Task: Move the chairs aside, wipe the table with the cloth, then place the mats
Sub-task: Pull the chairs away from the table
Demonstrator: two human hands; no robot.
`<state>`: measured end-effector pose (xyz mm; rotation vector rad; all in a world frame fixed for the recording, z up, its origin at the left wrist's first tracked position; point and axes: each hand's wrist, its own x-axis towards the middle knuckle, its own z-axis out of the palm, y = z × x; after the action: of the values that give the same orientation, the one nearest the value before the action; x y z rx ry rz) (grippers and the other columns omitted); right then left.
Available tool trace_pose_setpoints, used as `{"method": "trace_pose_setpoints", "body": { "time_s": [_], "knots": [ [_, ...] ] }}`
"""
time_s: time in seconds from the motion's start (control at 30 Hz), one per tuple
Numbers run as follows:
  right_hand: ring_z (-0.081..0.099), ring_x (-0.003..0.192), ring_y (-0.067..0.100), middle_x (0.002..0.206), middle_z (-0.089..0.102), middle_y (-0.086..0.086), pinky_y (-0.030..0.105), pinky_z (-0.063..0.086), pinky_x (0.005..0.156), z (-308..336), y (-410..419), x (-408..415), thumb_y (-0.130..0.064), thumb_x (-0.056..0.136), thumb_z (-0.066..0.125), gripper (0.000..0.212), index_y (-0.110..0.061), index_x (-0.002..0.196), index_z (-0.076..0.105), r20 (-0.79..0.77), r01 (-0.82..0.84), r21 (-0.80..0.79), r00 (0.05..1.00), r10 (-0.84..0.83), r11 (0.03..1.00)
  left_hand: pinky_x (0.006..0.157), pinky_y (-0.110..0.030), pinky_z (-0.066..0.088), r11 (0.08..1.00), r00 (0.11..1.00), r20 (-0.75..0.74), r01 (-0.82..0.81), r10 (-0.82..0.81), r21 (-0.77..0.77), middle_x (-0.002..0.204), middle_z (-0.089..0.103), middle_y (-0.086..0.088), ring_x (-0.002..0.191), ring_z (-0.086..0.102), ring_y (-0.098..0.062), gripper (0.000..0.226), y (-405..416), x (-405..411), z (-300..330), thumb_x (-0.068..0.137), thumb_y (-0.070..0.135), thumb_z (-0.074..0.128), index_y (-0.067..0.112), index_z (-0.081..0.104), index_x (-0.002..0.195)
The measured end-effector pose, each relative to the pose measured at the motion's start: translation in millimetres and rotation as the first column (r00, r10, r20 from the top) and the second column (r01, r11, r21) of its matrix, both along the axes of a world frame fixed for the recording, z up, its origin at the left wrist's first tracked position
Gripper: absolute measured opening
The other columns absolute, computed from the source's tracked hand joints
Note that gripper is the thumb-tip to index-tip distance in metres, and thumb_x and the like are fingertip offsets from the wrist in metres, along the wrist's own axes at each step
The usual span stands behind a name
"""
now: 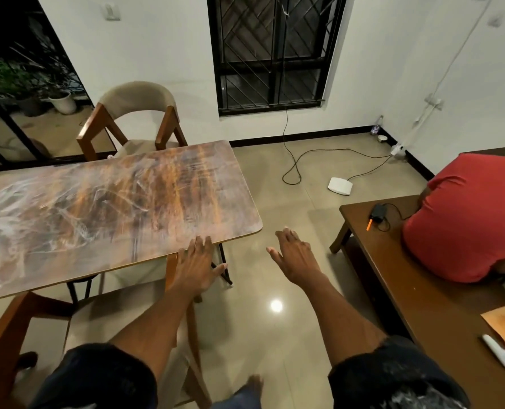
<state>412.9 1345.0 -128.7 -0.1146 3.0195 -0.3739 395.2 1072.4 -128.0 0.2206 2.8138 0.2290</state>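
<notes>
A long wooden table (103, 202) with a smeared, streaky top fills the left half of the view. A beige-backed wooden chair (133, 113) stands at its far side. A second wooden chair (183, 329) sits at the near side, tucked partly under the table, below my left arm. My left hand (198, 261) reaches down over the table's near right edge, fingers straight, above that chair's upright post. My right hand (292, 255) hovers over the floor to the right of the table, fingers spread, holding nothing. No cloth or mats are in view.
A low brown table (422, 305) at the right carries a charger, an orange sheet and a white remote (502, 355). A person in a red shirt (466, 216) leans on it. A cable and white box (339, 185) lie on the tiled floor. Window and glass door are behind.
</notes>
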Motion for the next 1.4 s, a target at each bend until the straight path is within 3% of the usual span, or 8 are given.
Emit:
{"method": "trace_pose_setpoints", "body": {
  "time_s": [0.17,0.3,0.43,0.57,0.77,0.97,1.2,1.4],
  "knots": [
    [0.022,0.16,0.033,0.173,0.02,0.019,0.047,0.031,0.123,-10,35,-64,-0.059,0.11,0.029,0.068,-0.01,0.156,0.034,0.039,0.037,-0.061,0.999,-0.034,0.997,0.133,-0.047,-0.001,0.999,0.999,0.004,-0.033,0.033,0.006,0.178,-0.007,-0.014,0.165,-0.006,-0.029,0.088,34,-68,-17,0.108,0.064,0.029,0.013,-0.008,0.169],
    [0.016,0.163,0.031,0.176,0.012,0.017,0.043,0.024,0.126,-10,70,-118,-0.062,0.109,0.023,0.076,-0.01,0.163,0.023,0.045,0.056,-0.048,0.998,-0.054,0.997,0.133,-0.047,0.002,0.999,0.999,0.004,-0.035,0.035,0.031,0.178,-0.003,-0.012,0.166,-0.003,-0.028,0.083,74,-131,-27,0.11,0.063,0.021,0.012,-0.005,0.17],
    [0.006,0.165,0.025,0.178,0.004,0.012,0.039,0.014,0.13,2,107,-167,-0.076,0.089,-0.004,0.104,-0.01,0.168,0.014,0.072,0.081,-0.081,0.995,-0.075,0.993,0.133,-0.045,0.002,0.999,1.0,-0.013,-0.017,0.018,0.04,0.178,-0.003,-0.011,0.166,-0.003,-0.026,0.082,120,-189,-25,0.11,0.063,0.016,0.012,-0.004,0.17],
    [0.003,0.165,0.022,0.178,0.001,0.01,0.039,0.012,0.13,10,138,-221,-0.076,0.085,-0.007,0.108,-0.01,0.168,0.014,0.062,0.075,-0.107,0.996,-0.068,0.991,0.134,-0.045,0.004,0.997,0.998,-0.057,-0.016,0.02,0.076,0.179,0.0,-0.01,0.166,-0.001,-0.025,0.082,157,-242,-16,0.109,0.064,0.014,0.011,0.0,0.17],
    [0.006,0.165,0.025,0.177,0.004,0.014,0.04,0.015,0.129,16,164,-317,-0.076,0.088,-0.007,0.105,-0.008,0.166,0.016,0.049,-0.016,-0.066,0.999,0.019,0.998,0.132,-0.046,0.008,0.989,0.988,-0.108,-0.099,0.111,0.107,0.179,0.003,-0.01,0.166,0.002,-0.026,0.132,175,-313,-6,0.068,0.089,-0.033,0.013,0.001,0.17],
    [0.006,0.165,0.025,0.178,0.004,0.013,0.04,0.015,0.129,10,196,-426,-0.076,0.083,-0.012,0.111,-0.008,0.167,0.015,0.054,-0.098,-0.047,0.994,0.1,0.994,0.133,-0.046,0.001,0.974,0.975,-0.073,-0.201,0.209,0.101,0.178,-0.003,-0.01,0.166,-0.003,-0.026,0.085,207,-392,-1,0.106,0.067,0.013,0.014,-0.004,0.17],
    [0.008,0.165,0.028,0.177,0.005,0.016,0.041,0.017,0.13,14,248,-536,-0.075,0.084,-0.011,0.111,-0.006,0.166,0.015,0.048,-0.187,-0.011,0.981,0.188,0.982,0.132,-0.047,0.003,0.949,0.946,-0.103,-0.297,0.307,0.106,0.178,-0.001,-0.012,0.166,-0.001,-0.029,0.098,253,-480,9,0.096,0.077,0.001,0.014,0.001,0.17],
    [0.005,0.165,0.026,0.178,0.002,0.013,0.041,0.013,0.13,10,264,-612,-0.078,0.083,-0.009,0.109,-0.013,0.168,0.014,0.077,-0.28,-0.059,0.956,0.284,0.958,0.132,-0.049,0.009,0.936,0.928,-0.123,-0.349,0.353,0.052,0.177,0.011,-0.015,0.165,0.008,-0.031,0.138,274,-539,-7,0.066,0.087,-0.038,0.012,0.012,0.17]
  ]
}}
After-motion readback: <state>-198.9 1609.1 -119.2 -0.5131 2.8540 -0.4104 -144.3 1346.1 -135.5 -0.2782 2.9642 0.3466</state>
